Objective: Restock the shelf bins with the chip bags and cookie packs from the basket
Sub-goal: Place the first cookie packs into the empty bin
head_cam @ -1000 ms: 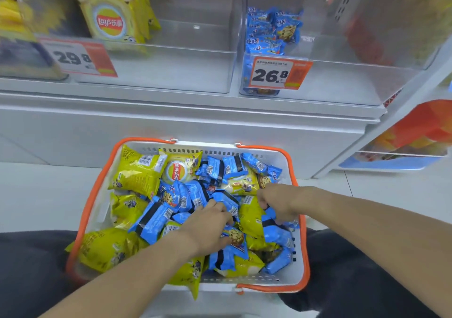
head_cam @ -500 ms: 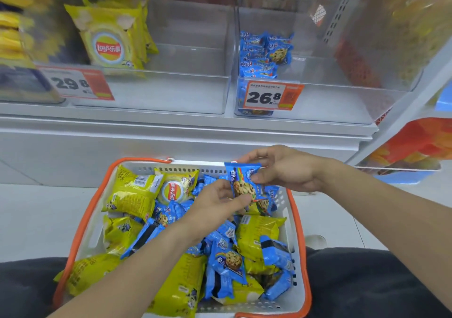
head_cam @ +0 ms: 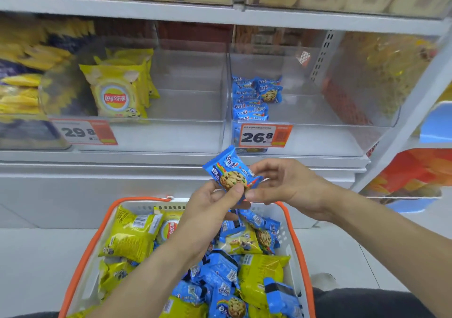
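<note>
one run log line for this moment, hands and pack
left hand: pinches blue cookie pack | right hand: holds pack's right end | pack: above basket, below cookie bin | placed: not yet

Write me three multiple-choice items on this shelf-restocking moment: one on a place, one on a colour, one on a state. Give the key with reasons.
1. Where is the held cookie pack?
A. above the basket
B. inside the right bin
C. on the floor

2. What colour is the basket's rim?
A. green
B. orange
C. black

3. How is the pack held?
A. left hand alone
B. right hand alone
C. both hands pinch it

Key: 1 A, it is in the air over the basket's far end, in front of the shelf. 2 B, the rim is orange. 3 C, fingers of each hand grip its lower edge.
</note>
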